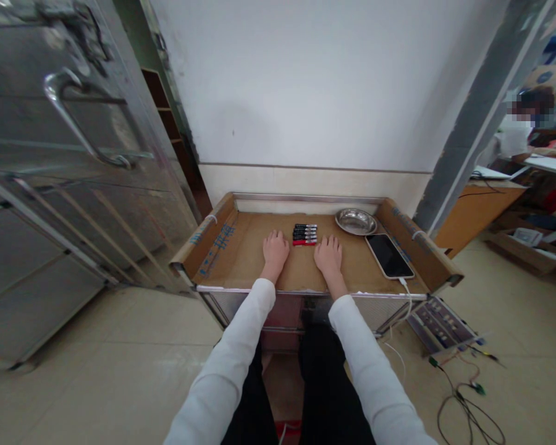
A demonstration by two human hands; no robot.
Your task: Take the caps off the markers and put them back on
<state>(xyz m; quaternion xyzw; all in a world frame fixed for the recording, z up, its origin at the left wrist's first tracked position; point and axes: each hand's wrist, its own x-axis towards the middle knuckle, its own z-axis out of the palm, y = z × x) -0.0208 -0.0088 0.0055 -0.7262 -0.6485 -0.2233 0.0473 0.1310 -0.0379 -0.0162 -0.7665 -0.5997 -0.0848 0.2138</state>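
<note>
My left hand (275, 248) lies palm down on the cardboard-lined table (241, 266), its fingers resting on the surface with nothing in them. Opposite it, my right hand (328, 253) rests the same way, open and holding nothing. Between the two hands is a small stack-like row of markers (304, 233), lying side by side. Several of them are black, and a red marker (301, 243) lies nearest to me. The right fingertips are close to the red marker's end; whether they touch it I cannot tell.
A round metal dish (356, 221) stands at the back right. In front of it lies a phone (389, 256) with a white cable (405, 290) running over the table edge. Cardboard sides border the table. Cables (467, 402) lie on the floor; a person (514, 133) is at far right.
</note>
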